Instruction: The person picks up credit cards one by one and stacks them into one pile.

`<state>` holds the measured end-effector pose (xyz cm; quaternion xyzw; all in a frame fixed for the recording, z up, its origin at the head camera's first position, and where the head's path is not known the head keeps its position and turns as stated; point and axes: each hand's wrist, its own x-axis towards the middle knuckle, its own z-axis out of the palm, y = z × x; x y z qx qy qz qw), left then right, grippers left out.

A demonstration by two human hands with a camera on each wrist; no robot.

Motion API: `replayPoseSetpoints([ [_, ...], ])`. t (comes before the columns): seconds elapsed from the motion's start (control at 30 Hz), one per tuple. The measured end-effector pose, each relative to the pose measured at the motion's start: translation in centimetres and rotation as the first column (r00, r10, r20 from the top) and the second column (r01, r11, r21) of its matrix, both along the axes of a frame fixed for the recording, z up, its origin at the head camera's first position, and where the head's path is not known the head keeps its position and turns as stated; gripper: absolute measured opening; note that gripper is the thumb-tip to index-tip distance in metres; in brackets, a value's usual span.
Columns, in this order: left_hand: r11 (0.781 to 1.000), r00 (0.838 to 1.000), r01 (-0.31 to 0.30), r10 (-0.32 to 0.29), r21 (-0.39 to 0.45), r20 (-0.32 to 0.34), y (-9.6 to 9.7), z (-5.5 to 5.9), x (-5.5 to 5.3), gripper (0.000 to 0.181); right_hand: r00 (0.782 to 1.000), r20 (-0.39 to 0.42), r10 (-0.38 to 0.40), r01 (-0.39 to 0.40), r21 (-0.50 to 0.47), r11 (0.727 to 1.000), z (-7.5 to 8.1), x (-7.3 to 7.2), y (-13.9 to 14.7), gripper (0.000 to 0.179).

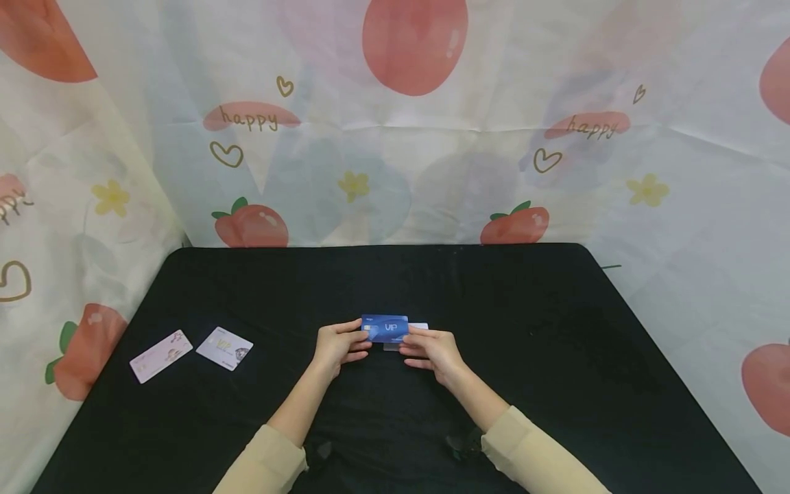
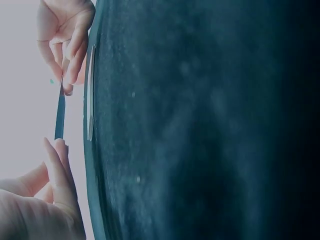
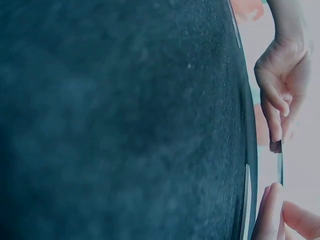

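A blue card (image 1: 385, 328) marked "VIP" is held between both hands, above the black table. My left hand (image 1: 338, 345) pinches its left end between thumb and fingers. At the opposite end, my right hand (image 1: 435, 350) pinches it the same way. Seen edge-on in the left wrist view, the blue card (image 2: 59, 117) is thin and raised off the cloth. Beneath it a pale card (image 1: 419, 326) shows partly past its edges; the rest is hidden. The left wrist view shows that pale card (image 2: 90, 95) lying flat on the table; whether it is one card or several I cannot tell.
On the left of the black table (image 1: 524, 412) lie a pink card (image 1: 161, 356) and a white "VIP" card (image 1: 225, 348), slightly apart. A fruit-printed curtain (image 1: 432, 192) hangs behind the table's far edge and along its sides.
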<state>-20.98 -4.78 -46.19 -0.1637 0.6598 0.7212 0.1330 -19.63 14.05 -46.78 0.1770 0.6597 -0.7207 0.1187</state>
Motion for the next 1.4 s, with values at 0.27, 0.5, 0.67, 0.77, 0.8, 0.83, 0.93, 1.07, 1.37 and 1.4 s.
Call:
replayPoseSetpoints([
  [0.27, 0.999, 0.999, 0.032, -0.032, -0.008, -0.004, 1.1, -0.4, 0.0, 0.040, 1.000, 0.013, -0.015, 0.015, 0.037, 0.999, 0.0, 0.0, 1.1, 0.036],
  [0.5, 0.998, 0.998, 0.064, -0.065, -0.018, -0.006, 1.8, -0.5, 0.0, 0.040, 0.999, 0.028, -0.017, 0.014, 0.077, 0.997, 0.2, 0.0, 1.9, 0.033],
  [0.67, 0.995, 0.995, 0.102, -0.102, -0.009, -0.011, 2.2, -0.7, 0.0, 0.040, 0.999, 0.041, -0.015, 0.011, 0.110, 0.994, 0.2, 0.0, 2.4, 0.034],
  [0.77, 0.993, 0.993, 0.120, -0.121, -0.015, -0.005, 2.4, -0.8, -0.1, 0.041, 0.999, 0.040, -0.005, -0.001, 0.126, 0.992, 0.2, 0.0, 2.7, 0.035],
  [0.8, 0.992, 0.992, 0.125, -0.126, -0.022, -0.003, 2.5, -0.8, -0.1, 0.041, 0.999, 0.039, -0.003, -0.002, 0.131, 0.991, 0.2, 0.0, 2.8, 0.035],
  [0.83, 0.991, 0.992, 0.130, -0.130, -0.029, -0.001, 2.5, -0.8, -0.1, 0.040, 0.999, 0.041, -0.004, -0.002, 0.136, 0.991, 0.1, 0.0, 2.8, 0.035],
  [0.93, 0.988, 0.989, 0.143, -0.144, -0.052, -0.013, 2.7, -0.9, -0.2, 0.040, 0.999, 0.036, -0.006, 0.000, 0.156, 0.988, 0.1, 0.0, 3.1, 0.034],
  [1.07, 0.987, 0.988, 0.148, -0.150, -0.067, -0.027, 2.9, -1.0, -0.3, 0.039, 1.000, 0.029, -0.007, 0.001, 0.177, 0.984, 0.0, 0.0, 3.2, 0.034],
  [1.37, 0.984, 0.987, 0.152, -0.155, -0.090, -0.034, 3.1, -1.2, -0.3, 0.038, 1.000, 0.012, -0.021, 0.018, 0.203, 0.979, 0.2, 0.0, 3.2, 0.032],
  [1.4, 0.984, 0.987, 0.153, -0.156, -0.091, -0.034, 3.1, -1.2, -0.3, 0.038, 1.000, 0.009, -0.024, 0.022, 0.205, 0.979, 0.2, 0.0, 3.2, 0.031],
])
